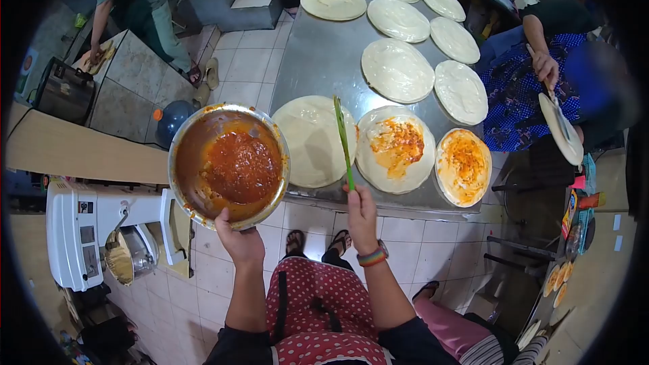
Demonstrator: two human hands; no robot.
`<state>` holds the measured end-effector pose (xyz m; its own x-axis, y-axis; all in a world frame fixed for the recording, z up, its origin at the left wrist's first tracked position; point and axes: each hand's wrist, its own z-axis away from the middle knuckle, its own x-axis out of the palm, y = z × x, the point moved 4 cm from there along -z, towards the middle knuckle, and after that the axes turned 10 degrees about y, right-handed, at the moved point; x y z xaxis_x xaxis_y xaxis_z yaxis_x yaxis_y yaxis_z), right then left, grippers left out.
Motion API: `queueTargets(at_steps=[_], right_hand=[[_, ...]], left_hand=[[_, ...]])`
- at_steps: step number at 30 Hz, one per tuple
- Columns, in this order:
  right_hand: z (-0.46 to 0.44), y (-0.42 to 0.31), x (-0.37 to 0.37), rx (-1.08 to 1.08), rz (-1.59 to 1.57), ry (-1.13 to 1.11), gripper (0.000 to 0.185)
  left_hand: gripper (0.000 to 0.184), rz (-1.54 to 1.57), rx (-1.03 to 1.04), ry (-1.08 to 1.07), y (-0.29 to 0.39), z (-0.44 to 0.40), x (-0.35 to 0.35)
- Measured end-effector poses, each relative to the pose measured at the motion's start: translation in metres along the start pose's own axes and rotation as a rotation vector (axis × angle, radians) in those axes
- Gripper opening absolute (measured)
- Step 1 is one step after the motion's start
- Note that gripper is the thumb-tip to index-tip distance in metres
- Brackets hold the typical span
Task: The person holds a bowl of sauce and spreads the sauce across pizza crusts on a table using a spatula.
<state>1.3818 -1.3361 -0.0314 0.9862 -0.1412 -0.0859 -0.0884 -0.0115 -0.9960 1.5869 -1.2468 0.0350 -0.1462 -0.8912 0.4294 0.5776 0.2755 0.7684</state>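
Note:
My left hand (241, 242) grips the rim of a metal bowl (188, 162) from below, its thumb over the edge. Chunky red sauce (245, 165) lies inside and smears the bowl's walls. Closed around the lower end of a long, thin green utensil (343, 135) is my right hand (363, 213); the utensil points away over the metal table (318, 47), and its exact kind is unclear. Beneath it is a plain dough round (307, 152). To the right, one dough round (395, 149) carries a patch of sauce, and another (464, 167) has sauce spread across most of it.
Several pale dough rounds (397, 71) cover the table's far part. At right, a person's hand (545, 69) holds a utensil against a dough round (561, 128). A white mixer (71, 236) stands at left, near a blue water bottle (174, 124). Another person works at a tiled counter (135, 74).

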Motion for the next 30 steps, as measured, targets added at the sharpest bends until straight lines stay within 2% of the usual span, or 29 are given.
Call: queueTargets(at_steps=[1, 2, 4, 6, 7, 9, 10, 12, 14, 15, 17, 19, 21, 23, 25, 27, 29, 30], right_hand=[[-0.005, -0.012, -0.011, -0.216, 0.19, 0.057, 0.019], [-0.014, -0.021, -0.027, -0.192, 0.225, 0.074, 0.022], [-0.043, -0.033, -0.067, -0.004, 0.55, 0.145, 0.023], [-0.069, -0.055, -0.081, -0.222, 1.015, 0.265, 0.02], [-0.071, -0.056, -0.082, -0.198, 1.023, 0.285, 0.02], [-0.066, -0.053, -0.074, -0.044, 1.326, 0.094, 0.022], [-0.048, -0.066, -0.065, -0.104, 1.339, 0.077, 0.015], [-0.008, -0.087, -0.07, 0.054, 1.314, 0.044, 0.014], [0.021, -0.126, -0.076, 0.11, 1.245, 0.146, 0.016], [0.033, -0.135, -0.08, 0.028, 1.174, 0.249, 0.019], [0.041, -0.162, -0.066, -0.071, 0.98, 0.323, 0.018], [0.04, -0.173, -0.033, -0.261, 0.955, 0.188, 0.019], [0.03, -0.166, -0.008, -0.185, 1.014, 0.148, 0.021], [0.019, -0.148, 0.004, -0.032, 1.243, -0.005, 0.02], [0.027, -0.136, -0.003, -0.028, 1.226, -0.005, 0.02], [0.037, -0.116, -0.021, -0.025, 1.215, -0.01, 0.02], [0.051, -0.085, -0.046, 0.362, 0.436, -0.081, 0.025], [0.056, -0.095, -0.049, 0.67, 0.107, -0.092, 0.031]], left_hand=[[0.043, -0.005, -0.014, -0.025, 0.0, -0.001, 0.004], [0.043, -0.011, -0.028, -0.049, 0.0, -0.002, 0.008], [0.042, -0.026, -0.047, -0.074, -0.001, -0.009, 0.016], [0.041, -0.059, -0.076, -0.114, -0.008, -0.019, 0.023], [0.04, -0.071, -0.078, -0.152, -0.012, -0.023, 0.028], [0.039, -0.095, -0.097, -0.195, -0.013, -0.033, 0.034], [0.039, -0.139, -0.143, -0.231, -0.013, -0.036, 0.037], [0.038, -0.222, -0.169, -0.312, -0.013, -0.044, 0.047], [0.037, -0.299, -0.142, -0.412, -0.018, -0.055, 0.054], [0.036, -0.393, -0.111, -0.493, -0.018, -0.057, 0.057], [0.036, -0.467, -0.061, -0.511, -0.016, -0.055, 0.071], [0.051, -0.649, -0.101, -0.71, -0.027, -0.05, 0.08], [0.056, -0.646, -0.097, -0.795, -0.04, -0.044, 0.088], [0.062, -0.631, -0.083, -0.881, -0.048, -0.036, 0.097], [0.068, -0.716, -0.04, -0.917, -0.055, -0.03, 0.104], [0.069, -0.681, -0.111, -0.95, -0.064, -0.026, 0.111], [0.069, -0.709, -0.087, -0.97, -0.074, -0.024, 0.114], [0.069, -0.707, -0.09, -0.982, -0.072, -0.019, 0.118]])
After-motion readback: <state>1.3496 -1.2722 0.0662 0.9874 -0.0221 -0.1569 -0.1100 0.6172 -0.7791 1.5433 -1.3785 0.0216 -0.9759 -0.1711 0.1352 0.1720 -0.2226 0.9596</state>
